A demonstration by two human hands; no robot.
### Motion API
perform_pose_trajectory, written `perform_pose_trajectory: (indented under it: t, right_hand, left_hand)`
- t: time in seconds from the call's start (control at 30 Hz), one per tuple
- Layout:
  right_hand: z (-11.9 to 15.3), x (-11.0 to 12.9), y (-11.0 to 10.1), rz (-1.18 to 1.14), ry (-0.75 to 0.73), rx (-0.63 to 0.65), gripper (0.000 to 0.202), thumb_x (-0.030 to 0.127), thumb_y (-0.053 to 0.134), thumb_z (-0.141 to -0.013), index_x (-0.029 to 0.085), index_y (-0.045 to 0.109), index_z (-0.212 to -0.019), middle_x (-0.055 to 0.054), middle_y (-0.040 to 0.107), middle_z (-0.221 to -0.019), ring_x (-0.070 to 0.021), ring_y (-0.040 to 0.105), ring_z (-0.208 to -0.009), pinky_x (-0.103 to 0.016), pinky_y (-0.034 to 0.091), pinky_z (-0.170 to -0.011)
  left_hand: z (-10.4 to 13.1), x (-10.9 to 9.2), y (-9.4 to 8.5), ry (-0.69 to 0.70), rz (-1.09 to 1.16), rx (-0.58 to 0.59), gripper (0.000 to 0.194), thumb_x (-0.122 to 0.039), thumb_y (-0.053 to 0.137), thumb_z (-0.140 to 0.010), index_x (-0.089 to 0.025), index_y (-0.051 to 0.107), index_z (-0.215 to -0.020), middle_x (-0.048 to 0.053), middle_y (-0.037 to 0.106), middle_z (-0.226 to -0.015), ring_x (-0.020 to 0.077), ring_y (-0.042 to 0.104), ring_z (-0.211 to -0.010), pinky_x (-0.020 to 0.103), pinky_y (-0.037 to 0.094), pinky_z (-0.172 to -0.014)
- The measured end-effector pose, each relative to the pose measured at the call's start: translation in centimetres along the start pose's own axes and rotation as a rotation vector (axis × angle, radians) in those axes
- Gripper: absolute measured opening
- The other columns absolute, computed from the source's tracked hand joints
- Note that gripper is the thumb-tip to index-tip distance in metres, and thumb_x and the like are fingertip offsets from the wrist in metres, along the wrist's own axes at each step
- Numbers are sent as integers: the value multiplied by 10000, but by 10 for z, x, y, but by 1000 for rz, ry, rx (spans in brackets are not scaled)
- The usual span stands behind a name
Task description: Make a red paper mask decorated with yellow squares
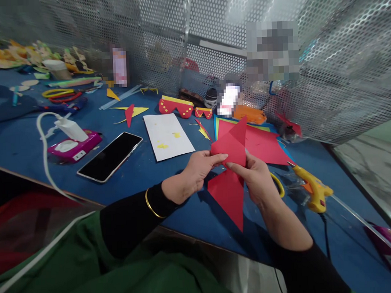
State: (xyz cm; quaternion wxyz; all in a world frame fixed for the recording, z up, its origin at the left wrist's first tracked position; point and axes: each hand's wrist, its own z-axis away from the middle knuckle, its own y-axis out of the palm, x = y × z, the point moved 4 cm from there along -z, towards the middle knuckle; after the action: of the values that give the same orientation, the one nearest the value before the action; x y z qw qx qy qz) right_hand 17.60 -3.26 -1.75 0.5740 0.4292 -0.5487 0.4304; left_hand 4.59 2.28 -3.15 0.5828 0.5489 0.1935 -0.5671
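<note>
Red folded paper (232,171) held up off the blue table (28,143) between both hands, centre frame, just ahead of the body. Left hand (190,174) closed in a pinch on the paper's left edge near the fold, thumb and fingertips meeting there. Right hand (259,180) closed likewise on the right edge, thumb on top, fingers behind the sheet and mostly hidden. Long axis ran near-vertical in frame: one point up and away toward the red sheets (262,144) lying flat beyond, the other point down toward the body. Both grips sat at the waist of the piece, about level, neither hand clearly nearer. Yellow glue gun (312,189) lay just right of the right hand, apart from it; phone (110,156) and white card (168,136) well off left, untouched.
</note>
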Motion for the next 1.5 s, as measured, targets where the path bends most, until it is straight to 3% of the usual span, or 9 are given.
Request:
perform_pose_trajectory:
  t: [0.2,0.47,0.63,0.73,0.87,1.03,1.2,1.37,1.5]
  right_hand:
    - [0,1,3,-28,1,2,469,350,870,-600,218,730,-1028,-60,778,-1022,-262,719,-956,-418,550,-896]
    - [2,0,3,-86,104,15,483,382,884,-580,203,711,-993,-65,790,-953,-265,741,-863,-388,585,-771]
    - [-2,6,-10,-137,7,-96,432,332,864,-592,214,717,-980,-47,792,-940,-246,745,-820,-375,594,-756]
    - [-4,10,-20,-162,-44,-245,392,314,851,-581,216,700,-930,-31,789,-875,-240,742,-784,-372,594,-743]
    - [-7,12,-21,-169,-55,-266,354,325,827,-591,216,691,-899,-32,780,-829,-251,743,-820,-376,590,-756]
    - [-7,9,-19,-141,-70,-257,323,362,805,-605,229,674,-868,-23,761,-771,-237,730,-762,-372,584,-726]
    - [-10,4,-21,-36,-114,-277,315,454,758,-652,234,644,-847,-21,728,-743,-203,684,-659,-368,565,-679]
    - [-11,13,-42,225,-248,-461,449,494,715,-698,212,622,-1034,-32,703,-861,-197,673,-781,-374,543,-778]
    - [21,32,-86,541,-312,-745,416,493,627,-791,214,611,-1099,-67,691,-1001,-220,643,-942,-396,482,-921]
  left_hand:
    - [0,1,-3,-18,1,-51,197,-299,833,-720,-160,698,-686,28,674,-688,113,568,-654,274,423,-676]
    - [0,-4,-6,-3,56,-111,165,-286,813,-761,-172,708,-707,30,712,-786,100,580,-659,274,429,-709]
    - [5,-4,1,-44,-11,30,319,-463,768,-803,-146,742,-782,74,735,-823,138,629,-708,282,440,-697]
    - [10,-8,7,45,-74,110,233,-334,815,-761,-147,748,-885,52,741,-825,133,643,-738,264,452,-729]
    - [13,-11,10,149,-161,151,280,-73,786,-692,-156,750,-957,25,747,-814,119,656,-766,252,476,-788]
    - [12,-9,10,150,-129,154,201,-111,711,-775,-191,798,-938,62,788,-1004,137,693,-841,267,519,-807]
    - [8,-7,7,127,-95,109,177,-130,718,-782,-211,811,-909,54,793,-944,129,694,-755,259,546,-718]
    - [3,-6,1,83,-42,40,156,-196,775,-760,-187,806,-913,62,784,-868,131,692,-682,273,578,-678]
    - [4,-9,-1,65,-22,11,226,-205,809,-723,-145,795,-940,75,781,-826,130,692,-649,233,563,-604]
